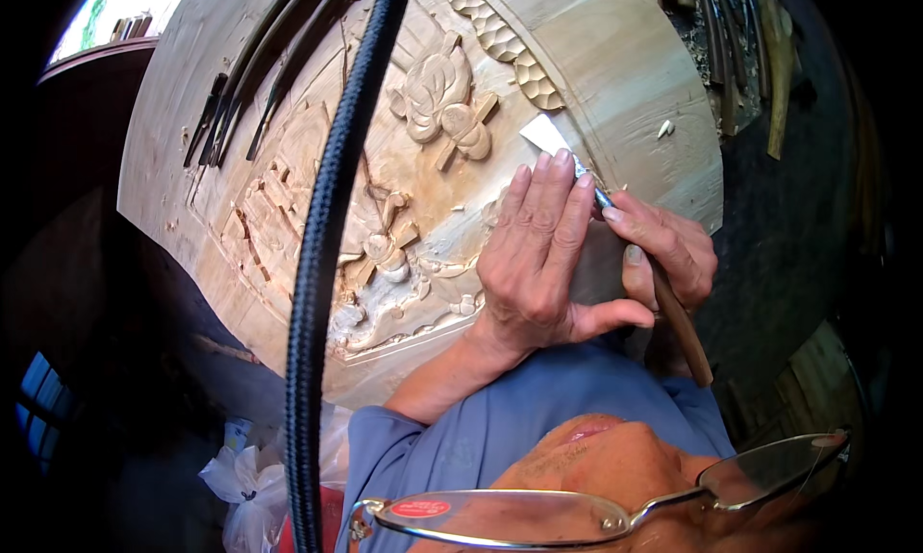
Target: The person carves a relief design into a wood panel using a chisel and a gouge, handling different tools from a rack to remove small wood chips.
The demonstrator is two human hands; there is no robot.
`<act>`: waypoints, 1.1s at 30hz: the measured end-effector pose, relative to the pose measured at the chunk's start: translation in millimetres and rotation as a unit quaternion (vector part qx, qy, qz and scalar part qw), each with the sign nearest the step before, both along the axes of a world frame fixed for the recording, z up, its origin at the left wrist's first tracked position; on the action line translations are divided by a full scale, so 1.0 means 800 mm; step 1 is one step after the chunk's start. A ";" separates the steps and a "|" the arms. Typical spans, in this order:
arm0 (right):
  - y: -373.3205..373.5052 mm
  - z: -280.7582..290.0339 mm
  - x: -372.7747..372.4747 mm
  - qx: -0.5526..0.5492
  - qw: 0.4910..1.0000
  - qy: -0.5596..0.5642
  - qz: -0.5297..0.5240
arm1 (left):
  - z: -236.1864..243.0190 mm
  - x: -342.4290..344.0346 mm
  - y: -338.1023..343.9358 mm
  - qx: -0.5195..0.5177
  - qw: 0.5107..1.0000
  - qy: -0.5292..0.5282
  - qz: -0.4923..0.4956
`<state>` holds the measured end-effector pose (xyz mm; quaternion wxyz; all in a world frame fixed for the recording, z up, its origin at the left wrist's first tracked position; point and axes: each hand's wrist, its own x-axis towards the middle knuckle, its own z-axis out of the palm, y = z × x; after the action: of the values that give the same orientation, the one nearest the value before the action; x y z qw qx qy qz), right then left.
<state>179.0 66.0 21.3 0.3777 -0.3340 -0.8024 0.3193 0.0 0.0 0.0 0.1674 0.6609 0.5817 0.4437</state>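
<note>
Pale wood is spread under pretty much everything here, as a big round-edged panel (644,67) with relief carving cut into it. Closest up, the view is crossed by a black braided cord (332,197). Past that, a flat-bladed chisel (545,134) is held over the panel: its brown handle is gripped by the right hand (678,255), probably for push and control, while its shank is covered by the left hand (538,240), fingers straight and together, thumb stuck out, likely so the tip gets steadied. The hands are kept just beside each other; whether wood is touched by the edge can't be told. Farther up, a scalloped border (495,38) is seen near the blade. Long thin tools (315,24) are laid out upper left, maybe for easy reach, and another bunch of tools (716,43) is parked beyond the panel's right edge.
</note>
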 end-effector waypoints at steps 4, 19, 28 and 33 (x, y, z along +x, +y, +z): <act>0.002 -0.003 0.000 0.016 1.000 -0.008 0.005 | 0.000 0.001 0.001 -0.002 1.000 -0.001 0.007; 0.015 -0.011 -0.012 0.003 1.000 0.002 0.018 | 0.001 0.001 0.006 -0.011 1.000 0.002 0.025; 0.004 0.003 -0.007 0.010 1.000 -0.007 0.008 | 0.003 -0.003 -0.002 -0.017 1.000 -0.009 -0.003; 0.001 0.004 -0.005 -0.005 1.000 -0.007 -0.005 | 0.003 -0.002 0.000 -0.014 1.000 -0.009 -0.003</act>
<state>174.7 67.1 24.4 0.3723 -0.3420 -0.8015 0.3193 -1.8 0.2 2.2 0.1833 0.6561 0.5846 0.4408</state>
